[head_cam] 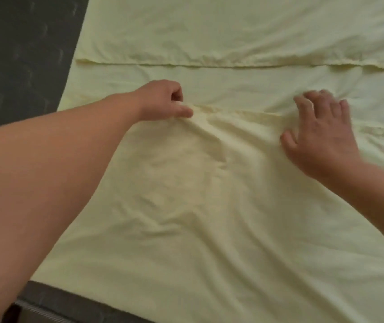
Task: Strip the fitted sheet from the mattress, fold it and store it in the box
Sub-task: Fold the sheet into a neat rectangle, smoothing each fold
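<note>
The pale yellow fitted sheet (186,229) lies spread over the dark grey mattress (23,54), folded over itself with gathered hem edges running across the upper part of the view. My left hand (163,101) pinches a wrinkled edge of the sheet near the middle, thumb against curled fingers. My right hand (321,134) rests flat on the sheet to the right, fingers spread; it is slightly blurred. The box is out of view.
Bare mattress shows at the upper left and along the near edge at the bottom left (53,304), where a piped seam runs. The sheet fills the remaining view.
</note>
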